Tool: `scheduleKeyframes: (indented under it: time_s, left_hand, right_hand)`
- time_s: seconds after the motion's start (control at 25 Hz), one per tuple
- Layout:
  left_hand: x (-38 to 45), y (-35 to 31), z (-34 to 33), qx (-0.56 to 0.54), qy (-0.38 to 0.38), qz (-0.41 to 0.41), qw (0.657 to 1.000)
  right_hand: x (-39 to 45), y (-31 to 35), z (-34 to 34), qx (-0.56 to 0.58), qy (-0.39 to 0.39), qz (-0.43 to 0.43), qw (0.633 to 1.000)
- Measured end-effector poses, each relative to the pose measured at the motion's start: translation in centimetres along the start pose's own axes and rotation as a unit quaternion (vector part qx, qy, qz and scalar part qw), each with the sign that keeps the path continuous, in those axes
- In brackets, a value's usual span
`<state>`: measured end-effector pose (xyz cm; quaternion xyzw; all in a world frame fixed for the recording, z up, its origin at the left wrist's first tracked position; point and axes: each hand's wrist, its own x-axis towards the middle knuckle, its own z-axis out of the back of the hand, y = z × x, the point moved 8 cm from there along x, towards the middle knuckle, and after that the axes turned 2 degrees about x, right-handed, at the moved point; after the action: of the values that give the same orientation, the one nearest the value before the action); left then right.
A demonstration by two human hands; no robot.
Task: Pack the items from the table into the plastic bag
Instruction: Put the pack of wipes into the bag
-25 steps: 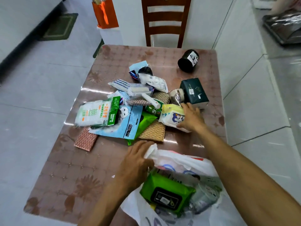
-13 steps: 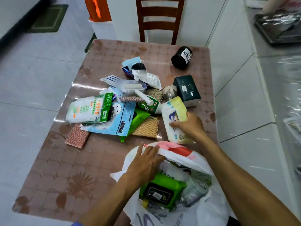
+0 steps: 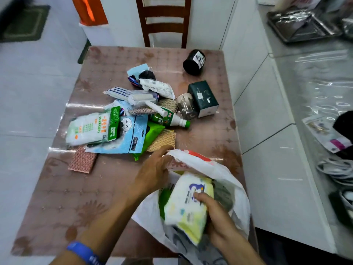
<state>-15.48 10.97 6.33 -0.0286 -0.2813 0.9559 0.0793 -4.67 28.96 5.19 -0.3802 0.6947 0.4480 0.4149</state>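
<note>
Tissues (image 3: 188, 205), a soft white-and-yellow pack with a blue cartoon figure, inside the mouth of the plastic bag (image 3: 214, 167), long axis running from the bag's near side up toward its far rim, slightly tilted. Print on the pack too blurred to read. Right hand (image 3: 219, 224) in the bag, fingers clamped on the pack's near right edge. Left hand (image 3: 152, 173) at the bag's far left rim, fingers closed on the white plastic, holding it open. Beyond the bag, on the table (image 3: 57, 197): green bottle (image 3: 168, 119) lying on its side, cap toward the right, red emblem on its label; dark green box (image 3: 203, 97); black cup (image 3: 193, 62) tipped over.
</note>
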Motion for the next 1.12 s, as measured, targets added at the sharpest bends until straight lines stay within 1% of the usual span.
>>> scheduleKeyframes:
  time_s: [0.08, 0.16, 0.2, 0.24, 0.28, 0.32, 0.36, 0.4, 0.44, 0.48, 0.52, 0.56, 0.6, 0.64, 0.68, 0.72, 0.76, 0.8, 0.84, 0.88, 0.92, 0.96, 1.0, 1.04, 1.08, 1.12]
  left_hand:
    - [0.0, -0.5, 0.9, -0.003, 0.003, -0.029, 1.0]
    - [-0.1, -0.8, 1.2, 0.016, 0.021, -0.047, 0.999]
    - [-0.2, -1.0, 1.0, 0.028, 0.029, -0.056, 0.998]
    - [-0.3, -1.2, 0.9, 0.033, 0.031, -0.061, 0.997]
    - [-0.5, -1.3, 0.9, 0.031, 0.023, -0.061, 0.997]
    - [-0.7, -1.2, 0.9, 0.029, 0.013, -0.055, 0.998]
    - [-0.9, -1.1, 0.9, 0.026, 0.006, -0.048, 0.998]
    - [-1.2, -1.0, 0.9, 0.03, 0.001, -0.042, 0.999]
    - [-1.3, -0.6, 0.7, 0.043, 0.001, -0.036, 0.998]
    - [-1.6, -0.2, 0.8, 0.066, -0.003, -0.03, 0.997]
    - [-1.8, 0.3, 0.8, 0.092, -0.005, -0.017, 0.996]
    - [-2.1, 0.9, 0.7, 0.12, -0.001, -0.001, 0.993]
    - [-2.6, 1.7, 0.6, 0.142, 0.008, 0.014, 0.99]
    - [-3.2, 2.4, 0.8, 0.14, 0.014, 0.031, 0.99]
    - [-3.7, 3.3, 1.3, 0.101, 0.005, 0.053, 0.993]
    - [-4.3, 4.1, 2.4, 0.027, -0.024, 0.088, 0.995]
    - [-4.9, 5.9, 3.3, -0.063, -0.063, 0.149, 0.985]
    - [-5.6, 8.3, 4.0, -0.148, -0.11, 0.236, 0.954]
    - [-6.5, 11.2, 4.4, -0.233, -0.163, 0.35, 0.893]
    - [-7.5, 13.9, 4.0, -0.317, -0.202, 0.462, 0.803]
    - [-8.1, 15.7, 3.0, -0.393, -0.201, 0.545, 0.713]
    - [-8.0, 16.7, 1.5, -0.462, -0.169, 0.584, 0.646]
    - [-7.2, 17.0, 0.1, -0.514, -0.128, 0.593, 0.607]
    - [-6.1, 17.5, -1.0, -0.545, -0.108, 0.586, 0.59]
    - [-5.4, 18.2, -1.6, -0.557, -0.113, 0.579, 0.585]
    - [-4.9, 18.9, -1.7, -0.557, -0.138, 0.576, 0.581]
  right_hand:
    - [2.8, 0.7, -0.8, 0.077, -0.052, 0.045, 0.995]
    - [5.5, 2.1, -0.6, 0.171, -0.1, 0.096, 0.975]
    - [6.4, 2.6, -0.3, 0.2, -0.117, 0.106, 0.967]
    - [6.6, 2.8, -0.1, 0.19, -0.126, 0.106, 0.968]
    - [6.6, 2.7, -0.1, 0.158, -0.12, 0.097, 0.975]
    - [5.9, 2.6, -0.3, 0.096, -0.111, 0.101, 0.984]
    - [4.7, 2.8, -0.4, 0.01, -0.115, 0.13, 0.985]
    - [3.7, 3.8, -0.3, -0.111, -0.134, 0.208, 0.962]
    - [2.8, 5.0, -0.6, -0.255, -0.148, 0.325, 0.898]
    - [2.2, 5.7, -1.8, -0.418, -0.15, 0.43, 0.786]
    - [2.7, 5.3, -3.4, -0.593, -0.124, 0.465, 0.646]
    - [4.8, 4.4, -3.9, -0.713, -0.105, 0.444, 0.532]
    - [6.6, 3.9, -4.1, -0.768, -0.107, 0.413, 0.477]
    - [7.4, 4.1, -4.5, -0.795, -0.119, 0.382, 0.457]
    - [7.1, 4.8, -5.6, -0.802, -0.131, 0.362, 0.456]
    - [5.7, 5.7, -6.9, -0.789, -0.135, 0.37, 0.471]
    - [4.2, 6.6, -8.5, -0.759, -0.128, 0.39, 0.506]
    - [2.5, 7.4, -10.3, -0.704, -0.097, 0.435, 0.553]
    - [0.9, 7.8, -11.8, -0.653, -0.059, 0.464, 0.596]
    - [-0.1, 8.1, -13.1, -0.614, -0.027, 0.475, 0.629]
    - [-0.6, 8.2, -14.4, -0.593, 0.001, 0.475, 0.65]
    - [-0.4, 8.0, -15.1, -0.587, 0.013, 0.473, 0.657]
    - [-0.1, 7.8, -15.3, -0.59, 0.012, 0.468, 0.657]
    - [0.6, 7.6, -14.8, -0.593, 0.003, 0.461, 0.66]
    - [1.3, 7.4, -14.2, -0.59, -0.006, 0.456, 0.666]
    - [1.6, 7.1, -13.5, -0.584, -0.012, 0.449, 0.676]
